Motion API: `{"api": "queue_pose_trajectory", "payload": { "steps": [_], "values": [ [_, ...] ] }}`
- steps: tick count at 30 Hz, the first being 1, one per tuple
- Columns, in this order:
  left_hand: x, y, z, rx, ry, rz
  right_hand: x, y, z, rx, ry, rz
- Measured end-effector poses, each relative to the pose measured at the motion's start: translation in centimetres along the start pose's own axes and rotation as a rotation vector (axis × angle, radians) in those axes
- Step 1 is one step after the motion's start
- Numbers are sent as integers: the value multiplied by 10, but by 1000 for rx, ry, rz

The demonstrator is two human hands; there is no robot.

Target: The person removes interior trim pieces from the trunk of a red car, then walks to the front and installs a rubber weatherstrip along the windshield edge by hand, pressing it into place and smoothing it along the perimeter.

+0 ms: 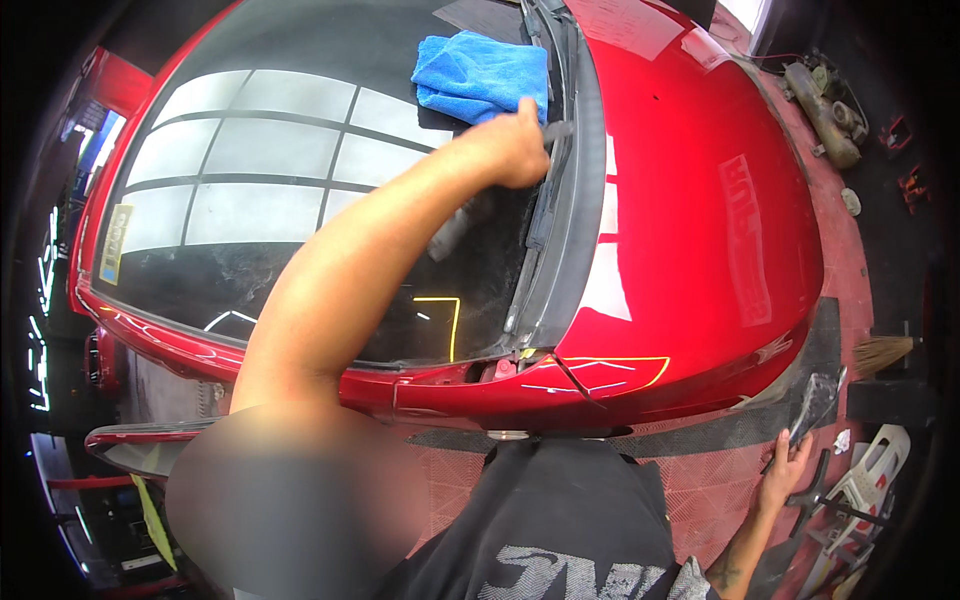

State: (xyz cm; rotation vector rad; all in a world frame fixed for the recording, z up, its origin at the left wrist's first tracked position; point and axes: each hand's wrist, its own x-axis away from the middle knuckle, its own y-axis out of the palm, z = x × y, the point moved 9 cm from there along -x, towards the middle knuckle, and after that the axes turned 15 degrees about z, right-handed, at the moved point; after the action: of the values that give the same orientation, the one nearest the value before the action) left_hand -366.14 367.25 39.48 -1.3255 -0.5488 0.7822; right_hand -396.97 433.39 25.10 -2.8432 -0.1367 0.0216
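My left hand reaches across the windscreen of a red car, to the base of the glass beside the wipers. Its fingers are curled, one of them stretched toward the edge of a folded blue microfibre cloth. A small blurred grey piece pokes out by the fingers; I cannot make out its kind. The cloth lies on a dark flat piece on the glass. Out to the right, low beside the bonnet, my right hand is closed round a dark, glossy object that looks partly see-through, like plastic.
The red bonnet spans the right, with wiper arms along its rear edge. The side mirror juts out at lower left. A white plastic chair, a broom and metal parts stand on the right.
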Motion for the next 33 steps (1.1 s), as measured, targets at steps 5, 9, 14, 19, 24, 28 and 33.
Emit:
{"api": "queue_pose_trajectory", "payload": {
  "steps": [5,9,14,19,24,28,33],
  "values": [
    [30,3,2,-87,-15,132,38,109,-97,42,-195,-222],
    [44,-64,8,-135,140,363,100,218,-204,110,-472,-583],
    [143,-121,10,533,60,-225,178,302,-272,121,-729,-984],
    [274,-118,-19,373,-10,-445,245,354,-276,200,-1078,-1267],
    [323,-97,-48,353,-110,-246,287,372,-263,301,-1177,-1348],
    [335,-112,-43,359,-44,-74,293,378,-257,202,-1158,-1324],
    [337,-129,-59,315,-65,125,299,378,-266,165,-1052,-1319]
  ]
}}
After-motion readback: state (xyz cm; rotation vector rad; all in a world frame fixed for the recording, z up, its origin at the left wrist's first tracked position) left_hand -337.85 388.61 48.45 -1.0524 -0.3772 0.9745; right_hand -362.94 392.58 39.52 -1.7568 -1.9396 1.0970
